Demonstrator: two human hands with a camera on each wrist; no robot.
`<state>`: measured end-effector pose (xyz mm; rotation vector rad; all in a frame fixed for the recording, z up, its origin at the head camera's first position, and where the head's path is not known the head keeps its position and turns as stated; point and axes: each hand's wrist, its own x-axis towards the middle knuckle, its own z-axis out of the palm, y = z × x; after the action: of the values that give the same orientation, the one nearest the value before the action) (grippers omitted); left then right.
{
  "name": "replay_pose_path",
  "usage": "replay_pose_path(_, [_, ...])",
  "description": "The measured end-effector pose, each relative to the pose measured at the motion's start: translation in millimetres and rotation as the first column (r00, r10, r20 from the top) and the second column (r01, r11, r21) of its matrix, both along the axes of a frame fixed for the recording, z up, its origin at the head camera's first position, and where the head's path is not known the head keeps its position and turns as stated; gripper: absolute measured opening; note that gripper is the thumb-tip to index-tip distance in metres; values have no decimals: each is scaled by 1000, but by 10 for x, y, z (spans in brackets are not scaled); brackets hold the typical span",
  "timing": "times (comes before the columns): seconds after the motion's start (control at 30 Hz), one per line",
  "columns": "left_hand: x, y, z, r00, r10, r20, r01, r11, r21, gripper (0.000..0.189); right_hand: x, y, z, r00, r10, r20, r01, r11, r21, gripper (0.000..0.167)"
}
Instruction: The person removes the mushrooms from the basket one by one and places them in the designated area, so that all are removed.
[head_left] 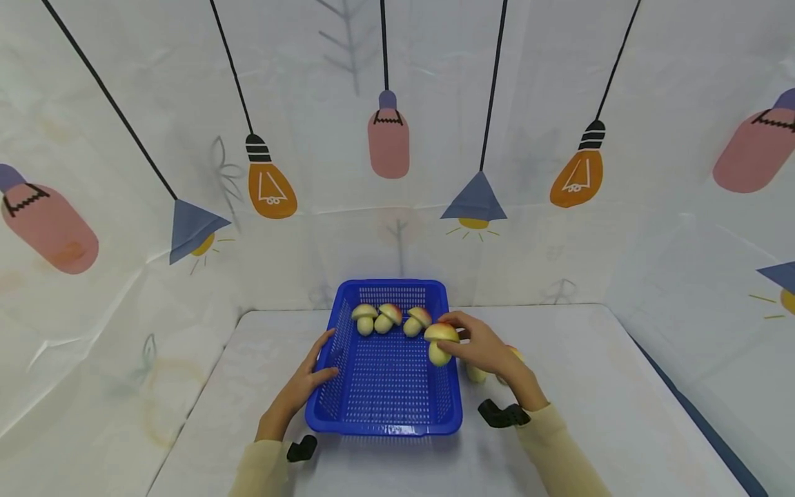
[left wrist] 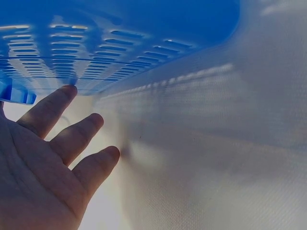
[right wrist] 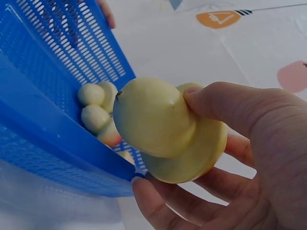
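A blue plastic basket point(head_left: 391, 429) with perforated walls sits on the white table. Three toy mushrooms, among them a yellow-capped one point(head_left: 364, 319), lie in a row at its far end. My right hand point(head_left: 481, 345) pinches another toy mushroom point(right wrist: 153, 120) between thumb and fingers over the basket's right rim, its round stem towards the wrist camera. My left hand point(head_left: 304, 379) rests at the basket's left side, thumb over the rim. In the left wrist view its fingers point(left wrist: 79, 136) reach out rather straight, one fingertip right at the slotted wall.
More toy mushrooms, one with a pale stem point(head_left: 476, 373), are on the table right of the basket, partly hidden by the right hand. A white sheet point(head_left: 397, 241) printed with hanging lamps stands behind the table and along its sides.
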<state>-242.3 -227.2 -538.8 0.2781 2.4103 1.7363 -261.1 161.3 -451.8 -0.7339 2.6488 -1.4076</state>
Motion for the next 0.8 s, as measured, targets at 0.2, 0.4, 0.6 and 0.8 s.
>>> replay_pose_path(0.2, [1,-7,-5,1000,-6,2,6,1000,12,80,19,68,-12,1000,-13,13,13,1000,8,49])
replay_pose_path(0.4, [-5,-16,-18,1000,-5,-2,5,1000,2,80,33,156,-31,1000,-9,-8,9,1000,-12,49])
replay_pose_path(0.6, [1,-22,-16,1000,-3,-6,3,1000,0,79,50,260,-48,999,-28,-35,28,1000,4,48])
replay_pose_path(0.8, [3,-11,-7,1000,-6,-1,6,1000,6,79,79,386,-70,997,-71,-32,72,997,39,49])
